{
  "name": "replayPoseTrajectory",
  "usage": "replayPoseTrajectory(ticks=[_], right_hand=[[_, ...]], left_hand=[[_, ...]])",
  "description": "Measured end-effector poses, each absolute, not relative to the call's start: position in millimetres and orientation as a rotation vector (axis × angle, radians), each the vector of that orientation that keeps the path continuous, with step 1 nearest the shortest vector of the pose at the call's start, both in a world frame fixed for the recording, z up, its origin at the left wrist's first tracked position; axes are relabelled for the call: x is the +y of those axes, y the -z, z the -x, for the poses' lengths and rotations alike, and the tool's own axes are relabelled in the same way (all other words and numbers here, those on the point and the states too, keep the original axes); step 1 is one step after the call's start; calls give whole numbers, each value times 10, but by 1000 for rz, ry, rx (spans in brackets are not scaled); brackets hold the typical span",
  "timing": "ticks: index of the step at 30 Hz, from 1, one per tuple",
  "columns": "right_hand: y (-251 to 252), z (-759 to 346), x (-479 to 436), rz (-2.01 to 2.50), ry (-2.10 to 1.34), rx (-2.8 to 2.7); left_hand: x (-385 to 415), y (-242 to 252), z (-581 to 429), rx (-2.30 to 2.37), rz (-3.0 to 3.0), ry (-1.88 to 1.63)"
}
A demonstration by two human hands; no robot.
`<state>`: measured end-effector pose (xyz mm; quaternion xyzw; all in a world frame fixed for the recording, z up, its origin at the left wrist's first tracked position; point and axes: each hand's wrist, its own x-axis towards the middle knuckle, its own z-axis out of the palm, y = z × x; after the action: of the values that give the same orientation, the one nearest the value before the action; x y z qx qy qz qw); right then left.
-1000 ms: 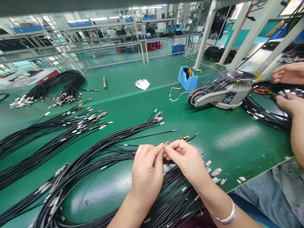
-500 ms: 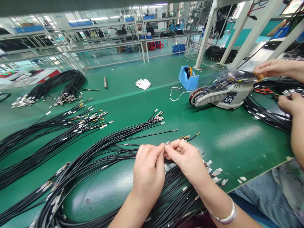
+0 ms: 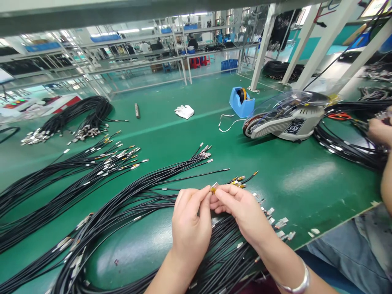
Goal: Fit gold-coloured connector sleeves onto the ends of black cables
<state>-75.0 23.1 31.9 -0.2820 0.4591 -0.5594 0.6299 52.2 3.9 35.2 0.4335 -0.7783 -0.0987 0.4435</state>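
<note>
One connector (image 3: 216, 185), at twelve o'clock where left hand (image 3: 192, 222) and right hand (image 3: 240, 208) meet, is pinched in the grip of both; uneven pressure could skew its yellow tape (image 3: 212, 190), or a slip lose it among cables (image 3: 221, 245) at six o'clock.

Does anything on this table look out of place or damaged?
I see no damage or spill. A crumpled white glove lies alone on the table, odd since the left hand and right hand are bare. Loose white scraps near the table's edge look like litter.
</note>
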Motion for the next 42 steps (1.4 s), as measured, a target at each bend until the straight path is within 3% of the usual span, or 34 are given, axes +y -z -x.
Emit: replayPoseTrajectory(ticks=[8,24,33,42], right_hand=[[-342,774,291,502,1297,1007],[-305,671,288,760,1416,1204],[-307,708,274,690,1475,1237],[-318,812,231,874,1312,1198]], left_hand=[[34,-358,-522,-1888,-1131,298],[29,-398,-531,-1850,-1154,429],[25,-420,-520,-1889,-1102,336],[34,-363,-536,-1946,-1068,236]])
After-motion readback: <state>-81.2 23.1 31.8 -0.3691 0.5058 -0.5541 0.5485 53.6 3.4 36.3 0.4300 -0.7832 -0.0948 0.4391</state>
